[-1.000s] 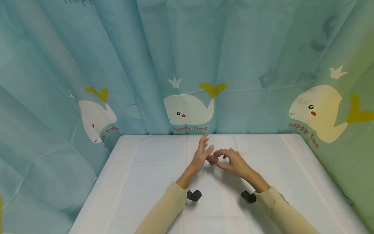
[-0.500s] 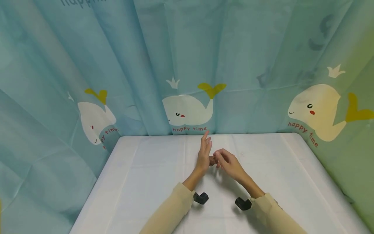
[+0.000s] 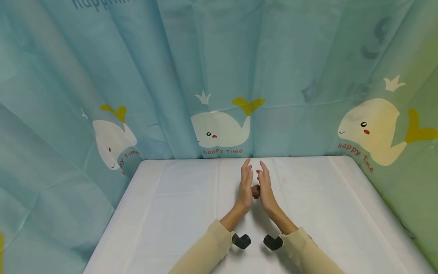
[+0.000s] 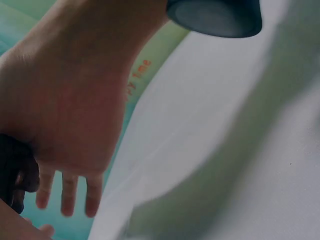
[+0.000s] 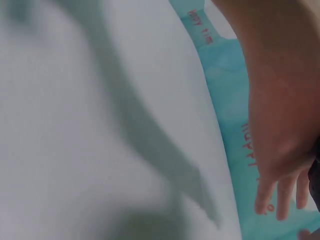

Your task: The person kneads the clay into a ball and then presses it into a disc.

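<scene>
A small reddish-brown lump, uneven and clay-like, sits between my two palms above the table. My left hand stands on edge with straight fingers, its palm against the lump's left side. Opposite it, my right hand is also upright with extended fingers, its palm on the lump's right side. In the left wrist view the lump looks dark and knobbly against the left palm. The right wrist view shows just a dark edge of the lump beside the right palm.
A white-covered table lies under both hands. Behind it and along its sides hangs a blue-green curtain printed with whales. Black wrist cameras project inward from both cream sleeves.
The right hand has gone from pinching at the lump to lying flat against it, fingers straightened. The left hand has shifted slightly right, and the palms now face each other around the lump.
</scene>
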The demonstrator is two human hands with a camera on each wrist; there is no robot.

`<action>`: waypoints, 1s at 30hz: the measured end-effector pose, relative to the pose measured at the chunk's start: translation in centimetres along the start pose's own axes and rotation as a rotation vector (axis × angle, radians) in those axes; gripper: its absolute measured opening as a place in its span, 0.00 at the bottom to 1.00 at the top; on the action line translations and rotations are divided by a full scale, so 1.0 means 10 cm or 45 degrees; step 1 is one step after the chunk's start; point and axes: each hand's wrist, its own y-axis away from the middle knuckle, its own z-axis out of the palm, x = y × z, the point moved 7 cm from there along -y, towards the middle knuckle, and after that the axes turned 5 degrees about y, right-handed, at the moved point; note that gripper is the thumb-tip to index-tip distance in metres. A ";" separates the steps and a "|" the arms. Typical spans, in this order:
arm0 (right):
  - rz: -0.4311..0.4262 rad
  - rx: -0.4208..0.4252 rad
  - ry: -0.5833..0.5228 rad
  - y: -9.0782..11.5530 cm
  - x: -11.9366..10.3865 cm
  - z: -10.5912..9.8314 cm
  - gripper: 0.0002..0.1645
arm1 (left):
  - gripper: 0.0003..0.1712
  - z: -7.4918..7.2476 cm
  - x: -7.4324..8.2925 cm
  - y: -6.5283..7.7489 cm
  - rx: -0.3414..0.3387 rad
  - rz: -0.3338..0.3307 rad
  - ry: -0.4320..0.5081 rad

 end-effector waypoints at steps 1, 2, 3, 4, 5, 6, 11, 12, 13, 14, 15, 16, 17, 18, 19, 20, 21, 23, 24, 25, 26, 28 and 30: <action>-0.001 -0.021 -0.042 0.01 0.01 0.02 0.36 | 0.34 -0.01 0.01 0.00 0.006 0.012 0.006; 0.001 -0.051 -0.081 0.03 0.01 0.04 0.37 | 0.34 -0.01 0.02 0.00 0.012 0.023 0.014; 0.014 -0.081 -0.126 0.04 0.03 0.06 0.37 | 0.34 -0.02 0.03 -0.01 0.016 0.041 0.015; 0.026 -0.100 -0.163 0.05 0.03 0.07 0.36 | 0.33 -0.02 0.03 -0.01 0.015 0.064 0.009; 0.047 -0.108 -0.191 0.05 0.04 0.08 0.36 | 0.33 -0.02 0.03 0.00 0.009 0.086 -0.009; 0.066 -0.111 -0.221 0.06 0.04 0.08 0.35 | 0.32 -0.01 0.03 0.01 -0.004 0.107 -0.028; 0.147 -0.059 -0.248 0.04 0.05 0.07 0.34 | 0.32 0.08 -0.04 0.12 -0.106 0.088 -0.062; 0.148 -0.058 -0.250 0.03 0.04 0.08 0.34 | 0.33 0.09 -0.05 0.14 -0.108 0.065 -0.040; 0.152 -0.057 -0.242 0.03 0.03 0.09 0.34 | 0.33 0.09 -0.06 0.16 -0.104 0.044 -0.006; 0.148 -0.059 -0.233 0.03 0.03 0.10 0.35 | 0.33 0.10 -0.07 0.17 -0.095 0.028 0.033; 0.147 -0.061 -0.234 0.02 0.02 0.11 0.35 | 0.34 0.09 -0.07 0.18 -0.081 0.017 0.074; 0.148 -0.061 -0.236 0.02 0.02 0.12 0.35 | 0.34 0.09 -0.07 0.18 -0.066 0.009 0.099; 0.151 -0.059 -0.243 0.02 0.03 0.13 0.35 | 0.34 0.09 -0.08 0.19 -0.053 0.002 0.122; 0.147 -0.054 -0.250 0.02 0.03 0.14 0.35 | 0.34 0.09 -0.08 0.19 -0.046 -0.001 0.133; 0.150 -0.045 -0.255 0.02 0.04 0.14 0.34 | 0.34 0.09 -0.08 0.19 -0.045 -0.005 0.143; 0.152 -0.037 -0.264 0.02 0.05 0.14 0.34 | 0.35 0.09 -0.09 0.19 -0.045 -0.011 0.147; 0.156 -0.029 -0.278 0.02 0.07 0.15 0.34 | 0.35 0.10 -0.09 0.19 -0.047 -0.018 0.142; 0.157 -0.022 -0.292 0.03 0.10 0.17 0.34 | 0.35 0.09 -0.08 0.19 -0.044 -0.019 0.141; 0.149 -0.031 -0.301 0.04 0.11 0.18 0.34 | 0.35 0.09 -0.06 0.18 -0.037 -0.011 0.139; 0.155 -0.040 -0.316 0.06 0.13 0.20 0.35 | 0.35 0.08 -0.04 0.15 -0.028 0.007 0.139; 0.158 -0.051 -0.327 0.08 0.14 0.22 0.35 | 0.35 0.08 -0.01 0.13 -0.024 0.027 0.128; 0.146 -0.065 -0.371 0.14 0.16 0.25 0.36 | 0.34 0.08 0.04 0.07 -0.022 0.062 0.103; 0.147 -0.058 -0.444 0.19 0.16 0.26 0.36 | 0.33 0.10 0.06 0.02 -0.035 0.070 0.068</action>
